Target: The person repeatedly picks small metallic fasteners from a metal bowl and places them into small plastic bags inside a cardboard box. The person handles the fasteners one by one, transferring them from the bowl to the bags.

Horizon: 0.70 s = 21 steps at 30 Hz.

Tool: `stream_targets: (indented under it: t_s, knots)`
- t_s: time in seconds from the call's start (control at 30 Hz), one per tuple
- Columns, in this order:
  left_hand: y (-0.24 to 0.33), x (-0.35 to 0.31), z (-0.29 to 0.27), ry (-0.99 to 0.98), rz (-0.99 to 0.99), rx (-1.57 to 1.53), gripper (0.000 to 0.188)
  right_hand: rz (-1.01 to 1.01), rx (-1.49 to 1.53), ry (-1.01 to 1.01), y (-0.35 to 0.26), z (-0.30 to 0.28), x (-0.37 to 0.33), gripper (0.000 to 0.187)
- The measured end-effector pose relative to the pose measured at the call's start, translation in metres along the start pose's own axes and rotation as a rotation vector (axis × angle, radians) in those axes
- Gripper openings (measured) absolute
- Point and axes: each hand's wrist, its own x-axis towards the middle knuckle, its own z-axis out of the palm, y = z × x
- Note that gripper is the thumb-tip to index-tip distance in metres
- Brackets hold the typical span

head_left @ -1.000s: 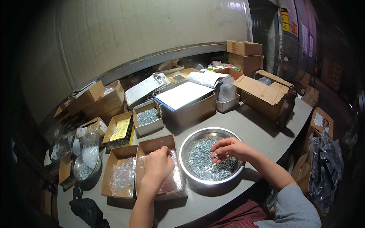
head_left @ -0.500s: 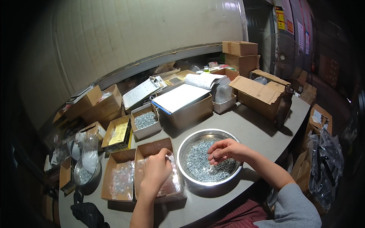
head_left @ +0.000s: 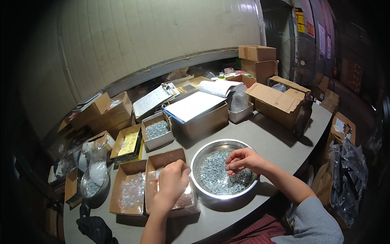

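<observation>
A steel bowl [head_left: 195, 171] holds a heap of small silver screws [head_left: 215, 179]. Over its right half hovers my right hand [head_left: 243, 162], fingers curled in toward the thumb; anything between the fingertips is too small to make out. My left hand [head_left: 174, 181] is closed above an open cardboard box [head_left: 164, 155] just left of the bowl, its back toward me, so what the fingers hold is hidden. Clear plastic bags [head_left: 187, 199] lie in that box. A second open box [head_left: 118, 187] beside it contains small clear bags with parts inside [head_left: 133, 193].
Behind the bowl stand a small box of screws [head_left: 157, 131], a clipboard with paper [head_left: 195, 106] on a larger carton, and an open carton [head_left: 276, 101]. At left sit a smaller bowl [head_left: 106, 183] with a plastic bag and a black cloth item [head_left: 95, 229].
My left hand has shifted slightly right, toward the bowl, staying closed. The right hand keeps nearly the same place over the screws.
</observation>
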Motion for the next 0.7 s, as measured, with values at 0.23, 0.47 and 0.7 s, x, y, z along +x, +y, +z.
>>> stream_targets:
  t_s: [0.23, 0.47, 0.7]
  knots:
    - [0.026, -0.007, 0.004, 0.065, 0.025, -0.105, 0.020, -0.048, -0.004, 0.000, -0.011, 0.014, -0.010, 0.021]
    - [0.040, -0.014, 0.014, -0.133, 0.069, -0.339, 0.011, -0.169, 0.014, -0.023, -0.024, 0.025, -0.017, 0.023]
    - [0.054, -0.021, 0.024, -0.053, 0.129, -0.193, 0.017, -0.362, -0.308, -0.064, -0.035, 0.052, -0.038, 0.028]
